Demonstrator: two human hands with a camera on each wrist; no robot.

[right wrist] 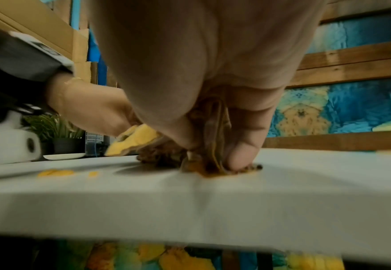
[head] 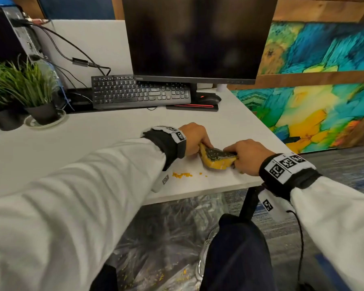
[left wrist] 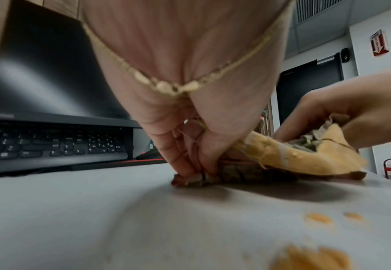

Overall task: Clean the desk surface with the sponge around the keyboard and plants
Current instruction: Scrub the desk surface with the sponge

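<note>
Head view shows both hands gripping one worn yellow sponge with a dark speckled scrubbing face, near the front right corner of the white desk. Fingers of the left hand curl around the sponge's left end, and the right hand clutches its right end, so the sponge is bent between them with the dark face turned up. From the left wrist view the left hand's fingertips press the sponge's edge down onto the desk while the rest of it rises toward the right hand. From the right wrist view the right hand's fingers pin a crumpled end of the sponge against the surface close to the desk's front edge. Small yellow crumbs lie on the desk just in front of the left wrist. Farther back sit the black keyboard, a dark monitor and a mouse; two potted plants stand at the far left.
</note>
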